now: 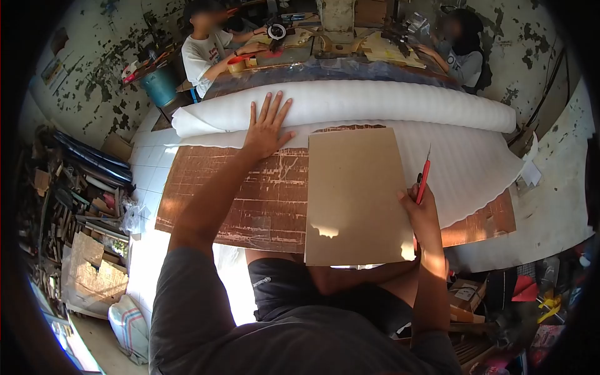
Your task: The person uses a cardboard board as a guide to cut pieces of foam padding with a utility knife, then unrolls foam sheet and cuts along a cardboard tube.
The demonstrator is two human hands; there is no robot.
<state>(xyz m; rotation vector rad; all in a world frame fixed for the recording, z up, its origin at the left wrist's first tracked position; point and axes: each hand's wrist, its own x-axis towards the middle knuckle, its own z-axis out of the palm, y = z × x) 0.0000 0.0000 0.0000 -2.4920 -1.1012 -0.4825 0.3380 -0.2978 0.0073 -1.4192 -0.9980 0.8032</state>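
My left hand (267, 130) lies flat with spread fingers on a large roll of thin white foam sheet (375, 103), and nothing is gripped in it. My right hand (425, 219) is closed around a red utility knife (423, 181), its thin pointed blade facing up and away from me. A rectangular tan cardboard sheet (353, 194) is in front of me, its right edge against my right hand; whether the hand also grips it I cannot tell. Under the cardboard, an unrolled part of the foam (462, 165) spreads to the right over the worn brown tabletop (244, 194).
Two people (203, 53) (465, 53) work at a bench beyond the roll. Scraps and wood pieces (62, 206) are piled at the left, near a white sack (129, 328). Boxes and clutter (469, 294) stand at the lower right. A blue-green bucket (158, 86) is back left.
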